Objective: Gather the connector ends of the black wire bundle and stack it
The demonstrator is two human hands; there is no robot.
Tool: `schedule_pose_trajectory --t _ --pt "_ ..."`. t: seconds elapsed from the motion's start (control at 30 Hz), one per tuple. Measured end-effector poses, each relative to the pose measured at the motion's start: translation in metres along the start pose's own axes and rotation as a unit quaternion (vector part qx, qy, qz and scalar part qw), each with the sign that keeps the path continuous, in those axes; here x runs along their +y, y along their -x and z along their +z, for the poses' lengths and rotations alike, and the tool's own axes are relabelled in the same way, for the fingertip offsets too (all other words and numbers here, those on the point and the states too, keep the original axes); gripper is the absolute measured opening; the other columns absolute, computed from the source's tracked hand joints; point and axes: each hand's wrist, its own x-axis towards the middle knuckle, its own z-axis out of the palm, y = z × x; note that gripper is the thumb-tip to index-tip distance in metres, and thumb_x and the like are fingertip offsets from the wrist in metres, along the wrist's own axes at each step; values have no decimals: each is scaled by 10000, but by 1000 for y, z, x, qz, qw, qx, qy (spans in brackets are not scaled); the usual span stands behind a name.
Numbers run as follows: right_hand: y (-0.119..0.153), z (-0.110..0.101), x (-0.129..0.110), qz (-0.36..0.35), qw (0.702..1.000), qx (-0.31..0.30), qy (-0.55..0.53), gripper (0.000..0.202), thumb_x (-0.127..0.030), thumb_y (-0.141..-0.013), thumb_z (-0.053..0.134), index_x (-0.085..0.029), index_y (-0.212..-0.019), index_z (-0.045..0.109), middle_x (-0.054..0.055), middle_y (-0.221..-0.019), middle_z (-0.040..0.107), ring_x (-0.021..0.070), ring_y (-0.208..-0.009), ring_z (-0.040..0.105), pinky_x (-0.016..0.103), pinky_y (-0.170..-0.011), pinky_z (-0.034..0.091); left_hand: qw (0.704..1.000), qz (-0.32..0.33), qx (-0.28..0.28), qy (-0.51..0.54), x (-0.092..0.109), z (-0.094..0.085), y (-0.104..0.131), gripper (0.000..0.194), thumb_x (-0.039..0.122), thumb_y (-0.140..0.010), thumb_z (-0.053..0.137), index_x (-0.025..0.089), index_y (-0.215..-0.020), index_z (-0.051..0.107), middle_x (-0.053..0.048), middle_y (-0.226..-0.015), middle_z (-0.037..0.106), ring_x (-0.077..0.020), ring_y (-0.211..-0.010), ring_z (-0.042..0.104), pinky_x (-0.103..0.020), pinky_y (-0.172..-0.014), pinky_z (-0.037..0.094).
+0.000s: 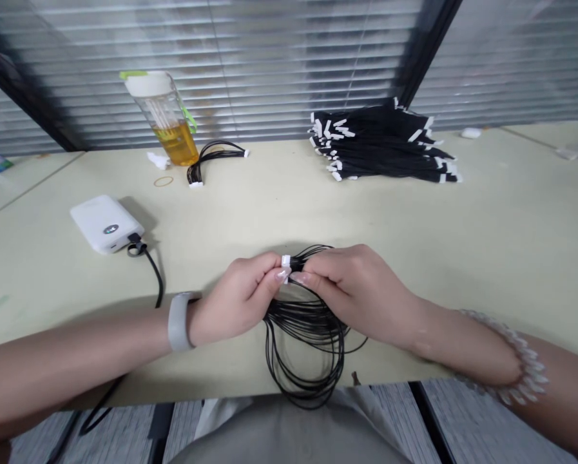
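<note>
Near the table's front edge, my left hand point(243, 295) pinches a white connector point(285, 261) between thumb and fingers. Just right of it, my right hand point(361, 290) is closed on the black wires at the connector, its thumb tip almost meeting the left thumb. The looped bundle of thin black wires point(308, 322) hangs below both hands, its lowest loops passing over the table edge. The far end of the bundle cannot be made out.
On the pale table point(231, 219) lie a white power bank point(105, 222) with a black cable, a bottle point(165, 122), a short wire harness point(211, 158), a rubber band point(163, 182) and a large pile of black harnesses point(380, 145). Window blinds stand behind.
</note>
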Motion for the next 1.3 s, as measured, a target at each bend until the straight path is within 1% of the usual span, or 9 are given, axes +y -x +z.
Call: schedule_pose_trajectory --t 0.23,0.47,0.67,0.8,0.93,1.03,1.13,1.23,1.3 --pt "0 2 -2 -14 998 -13 53 317 -274 -905 415 -153 -617 470 -11 -591 496 83 -546 399 247 -534 230 1000 4 -8 21 0 0 -1 283 259 -935 351 179 -677 434 29 -559 477 -92 -486 419 -216 -453 346" --pt "-5 -12 6 -6 1000 -4 -8 316 -282 -892 489 -155 -609 551 -31 -557 530 66 -518 408 225 -538 278 998 -15 14 57 -1 -1 -5 317 270 -940 351 174 -652 442 32 -568 446 -89 -508 408 -208 -478 354" --pt "-6 -30 23 -8 996 -83 -14 118 -184 -837 561 -167 -735 620 -45 -599 571 61 -533 452 207 -541 325 991 -59 51 110 -3 -2 -6 369 329 -948 345 169 -634 456 27 -587 457 -92 -530 421 -217 -524 379" --pt "-4 -35 26 0 996 -87 -10 90 -193 -849 543 -181 -810 623 -44 -599 566 72 -533 454 217 -535 338 982 -85 78 147 -4 -1 -6 394 379 -943 353 170 -629 465 26 -580 449 -94 -521 414 -224 -511 373" --pt "-4 -41 28 15 996 -90 -14 101 -220 -871 512 -198 -873 611 -33 -636 594 87 -558 490 226 -555 365 982 -84 84 148 -5 -2 -6 400 401 -942 357 174 -630 465 21 -574 446 -103 -540 425 -228 -508 372" --pt "-1 -40 27 31 998 -62 8 88 -232 -837 560 -205 -921 558 -39 -657 583 94 -575 508 216 -542 370 986 -63 89 126 -4 -3 -3 397 395 -947 349 173 -639 466 18 -584 455 -104 -547 431 -231 -516 375" --pt "4 -36 23 2 995 1 98 161 -219 -785 600 -192 -907 500 -23 -703 555 100 -574 483 220 -517 341 990 -37 94 102 -4 -3 0 379 378 -954 342 171 -664 470 17 -598 473 -99 -541 436 -229 -517 376" --pt "11 -31 17 -43 981 55 182 99 -213 -784 571 -188 -816 481 -14 -682 524 101 -546 445 234 -496 292 991 -26 103 86 -5 -2 2 361 360 -958 341 172 -676 468 14 -604 483 -99 -547 449 -228 -521 379" --pt "15 -31 13 -56 975 62 204 105 -222 -807 538 -188 -732 474 -23 -615 496 100 -518 428 240 -483 259 990 -27 110 79 -6 -1 3 352 349 -959 341 174 -677 457 15 -599 483 -100 -545 451 -228 -520 379"
